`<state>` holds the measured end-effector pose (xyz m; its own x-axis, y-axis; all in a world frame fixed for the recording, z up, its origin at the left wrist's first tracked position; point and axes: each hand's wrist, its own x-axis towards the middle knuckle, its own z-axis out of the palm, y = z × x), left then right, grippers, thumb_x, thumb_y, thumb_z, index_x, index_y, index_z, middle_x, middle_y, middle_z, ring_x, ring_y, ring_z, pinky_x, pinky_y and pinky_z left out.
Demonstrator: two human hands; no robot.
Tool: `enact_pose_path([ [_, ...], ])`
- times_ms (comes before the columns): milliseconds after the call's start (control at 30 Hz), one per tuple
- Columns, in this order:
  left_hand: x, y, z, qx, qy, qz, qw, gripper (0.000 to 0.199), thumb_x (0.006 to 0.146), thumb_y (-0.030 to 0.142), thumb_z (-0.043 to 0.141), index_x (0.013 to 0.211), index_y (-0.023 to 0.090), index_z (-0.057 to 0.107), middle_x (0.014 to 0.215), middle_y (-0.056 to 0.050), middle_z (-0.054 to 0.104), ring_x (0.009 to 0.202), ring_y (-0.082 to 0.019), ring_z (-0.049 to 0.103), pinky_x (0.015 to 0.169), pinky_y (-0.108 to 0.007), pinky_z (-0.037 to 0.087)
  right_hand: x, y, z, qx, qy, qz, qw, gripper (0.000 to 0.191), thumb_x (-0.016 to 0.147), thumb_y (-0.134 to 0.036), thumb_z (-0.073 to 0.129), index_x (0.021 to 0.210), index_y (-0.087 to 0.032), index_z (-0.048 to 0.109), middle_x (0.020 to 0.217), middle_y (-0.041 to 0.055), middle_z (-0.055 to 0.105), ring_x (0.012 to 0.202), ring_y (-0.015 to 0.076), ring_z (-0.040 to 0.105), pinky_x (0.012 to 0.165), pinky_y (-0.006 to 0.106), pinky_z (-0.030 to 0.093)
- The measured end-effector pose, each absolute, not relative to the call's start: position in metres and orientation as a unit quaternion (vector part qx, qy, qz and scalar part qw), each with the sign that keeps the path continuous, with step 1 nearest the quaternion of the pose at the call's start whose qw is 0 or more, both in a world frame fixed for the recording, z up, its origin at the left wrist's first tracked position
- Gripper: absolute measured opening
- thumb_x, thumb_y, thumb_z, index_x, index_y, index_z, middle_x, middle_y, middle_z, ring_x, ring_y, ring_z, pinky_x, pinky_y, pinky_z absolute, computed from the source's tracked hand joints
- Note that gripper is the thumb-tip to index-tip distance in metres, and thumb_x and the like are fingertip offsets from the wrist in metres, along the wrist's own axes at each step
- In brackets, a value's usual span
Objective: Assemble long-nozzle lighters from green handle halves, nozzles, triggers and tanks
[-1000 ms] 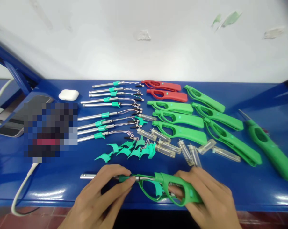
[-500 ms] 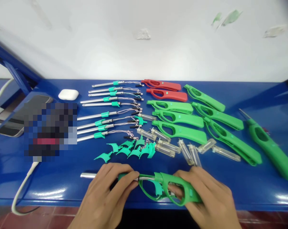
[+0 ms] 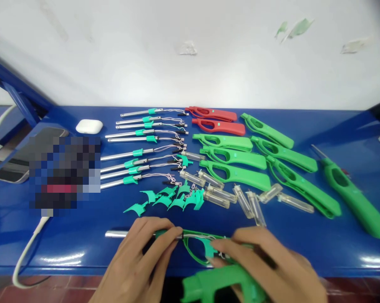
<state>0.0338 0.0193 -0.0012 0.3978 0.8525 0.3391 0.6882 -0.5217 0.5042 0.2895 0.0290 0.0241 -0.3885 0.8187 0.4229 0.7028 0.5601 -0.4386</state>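
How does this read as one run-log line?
left grip: pinching metal tube | right grip: holding green half-shell, fingertips near teal piece | nearby: red casings, green casings, clear tubes

White case (image 3: 89, 126) near dark phone (image 3: 19, 158) — white cable (image 3: 39, 227) at pixelated block (image 3: 64, 168) — red floor tiles (image 3: 73, 288) below.

From the view's centre, the handheld lighter's grip shell (image 3: 217, 277) between five and six o'clock is bright green, the trigger (image 3: 208, 248) near half past five teal, the metal tube (image 3: 116, 234) between seven and eight silver. Two casings (image 3: 223, 114) towards one are red. Fuel tanks (image 3: 224, 194) between four and five are clear, faintly yellowish; the tabletop (image 3: 83, 235) is plain blue.
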Motion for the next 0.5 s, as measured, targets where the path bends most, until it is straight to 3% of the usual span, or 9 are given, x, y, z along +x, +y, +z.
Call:
enact_pose_path([
  [67, 0.032, 0.019, -0.003, 0.826, 0.463, 0.288, 0.143, 0.032, 0.105, 0.002, 0.054, 0.13, 0.017, 0.064, 0.124, -0.005, 0.062, 0.117, -0.014, 0.058, 0.103, -0.026, 0.049, 0.277, 0.034, 0.021, -0.422, -0.853, 0.102, 0.291, 0.025, 0.112, -0.028, 0.047, 0.113, -0.025, 0.072, 0.095, -0.0017, 0.072, 0.066, 0.0065, 0.072, 0.053, 0.019, 0.052],
  [200, 0.027, 0.016, -0.008, 0.834, 0.457, 0.28, 0.13, 0.035, 0.103, 0.002, 0.053, 0.133, 0.018, 0.064, 0.124, -0.005, 0.066, 0.115, -0.015, 0.06, 0.1, -0.029, 0.052, 0.263, 0.038, 0.009, -0.407, -0.858, 0.089, 0.301, 0.022, 0.106, -0.02, 0.057, 0.122, -0.018, 0.071, 0.1, 0.0024, 0.073, 0.07, 0.0103, 0.071, 0.06, 0.023, 0.055],
  [500, 0.022, 0.015, -0.011, 0.838, 0.458, 0.271, 0.116, 0.039, 0.1, 0.003, 0.053, 0.134, 0.019, 0.066, 0.122, -0.006, 0.07, 0.113, -0.017, 0.064, 0.098, -0.031, 0.055, 0.259, 0.034, 0.002, -0.406, -0.856, 0.095, 0.307, 0.028, 0.098, -0.007, 0.056, 0.118, -0.018, 0.072, 0.1, 0.0023, 0.072, 0.074, 0.0112, 0.07, 0.065, 0.024, 0.056],
])
